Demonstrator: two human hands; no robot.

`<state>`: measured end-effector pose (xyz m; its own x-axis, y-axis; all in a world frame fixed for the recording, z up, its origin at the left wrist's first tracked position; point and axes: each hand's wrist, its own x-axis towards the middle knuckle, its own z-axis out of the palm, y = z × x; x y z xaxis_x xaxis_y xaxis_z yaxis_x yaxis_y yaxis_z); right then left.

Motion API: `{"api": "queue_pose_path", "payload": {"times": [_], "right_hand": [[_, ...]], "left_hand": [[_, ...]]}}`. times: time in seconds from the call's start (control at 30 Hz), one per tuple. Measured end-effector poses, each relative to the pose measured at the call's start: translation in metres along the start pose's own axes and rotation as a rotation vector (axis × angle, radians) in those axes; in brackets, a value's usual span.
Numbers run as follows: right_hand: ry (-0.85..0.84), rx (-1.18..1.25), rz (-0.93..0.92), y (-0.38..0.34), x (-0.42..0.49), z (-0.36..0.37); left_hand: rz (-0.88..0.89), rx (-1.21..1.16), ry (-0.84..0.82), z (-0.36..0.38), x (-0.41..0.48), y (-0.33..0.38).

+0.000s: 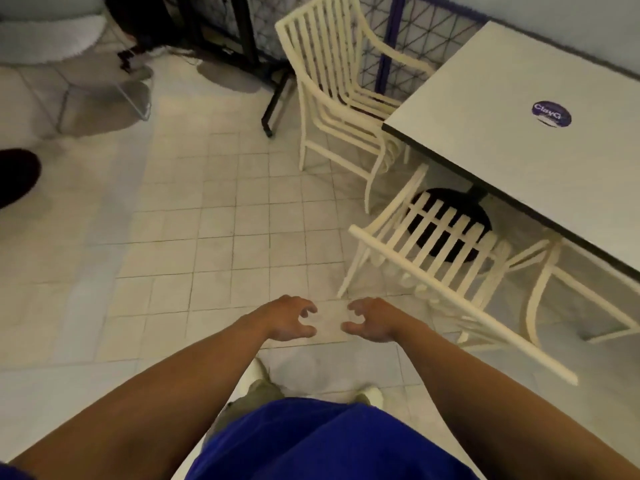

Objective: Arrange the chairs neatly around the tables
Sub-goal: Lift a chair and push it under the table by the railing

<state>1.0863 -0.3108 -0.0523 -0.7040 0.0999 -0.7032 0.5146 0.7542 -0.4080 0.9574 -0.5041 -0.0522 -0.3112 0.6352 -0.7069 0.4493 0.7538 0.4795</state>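
A white square table (512, 109) with a dark edge and a round purple sticker stands at the right. A cream slatted chair (446, 271) is pushed under its near side, back toward me. A stack of cream slatted armchairs (332, 84) stands at the table's far left corner, seats partly under the top. My left hand (289, 318) and my right hand (372, 320) hover side by side over the tiled floor, fingers curled apart, holding nothing. Both are left of the near chair's back and not touching it.
The table's black round base (450, 220) shows through the chair slats. A black metal frame with a foot (268, 112) stands at the back. A wire-legged white chair (52, 39) is at the far left. A dark shoe (17, 176) sits at the left edge. Pale tiled floor (214, 220) spreads ahead.
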Motion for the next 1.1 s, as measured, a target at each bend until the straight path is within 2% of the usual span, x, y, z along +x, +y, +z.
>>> {"api": "queue_pose_path", "payload": {"times": [0.43,0.63,0.83,1.1], "right_hand": [[-0.152,-0.209,-0.191,-0.292,0.150,0.007],[-0.177,-0.232,-0.238,-0.368,0.196,-0.007],[-0.193,-0.221,-0.241,-0.409,0.259,-0.037],[-0.197,-0.189,-0.234,-0.446,0.361,-0.119]], "left_hand": [[-0.201,-0.293,0.257,-0.083,-0.112,-0.267],[-0.264,-0.336,0.303,-0.116,-0.136,-0.336],[-0.270,-0.347,0.298,-0.166,-0.111,-0.375],[-0.293,-0.270,0.283,-0.301,-0.052,-0.412]]}}
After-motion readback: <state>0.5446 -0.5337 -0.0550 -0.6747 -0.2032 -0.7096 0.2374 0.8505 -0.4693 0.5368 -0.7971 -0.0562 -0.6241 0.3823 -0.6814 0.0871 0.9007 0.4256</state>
